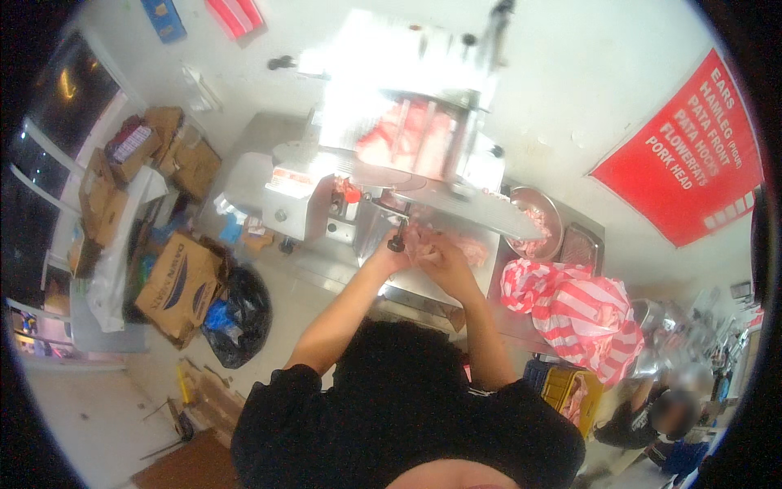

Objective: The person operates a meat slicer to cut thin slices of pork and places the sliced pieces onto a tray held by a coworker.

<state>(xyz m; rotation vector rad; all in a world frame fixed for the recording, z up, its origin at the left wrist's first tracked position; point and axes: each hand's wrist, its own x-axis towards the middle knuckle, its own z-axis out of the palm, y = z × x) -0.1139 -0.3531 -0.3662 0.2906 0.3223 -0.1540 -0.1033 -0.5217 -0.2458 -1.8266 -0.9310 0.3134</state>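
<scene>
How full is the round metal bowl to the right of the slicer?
Partly full: the bowl holds pink meat pieces, with its bare inside showing beside them; their depth cannot be told.

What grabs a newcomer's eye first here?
The big, glaring white meat slicer at top centre, with the left hand and right hand at the pink meat just below its blade. Next, the red banner with white lettering on the right-hand wall, and the red-and-white striped plastic bag right of the hands.
</scene>
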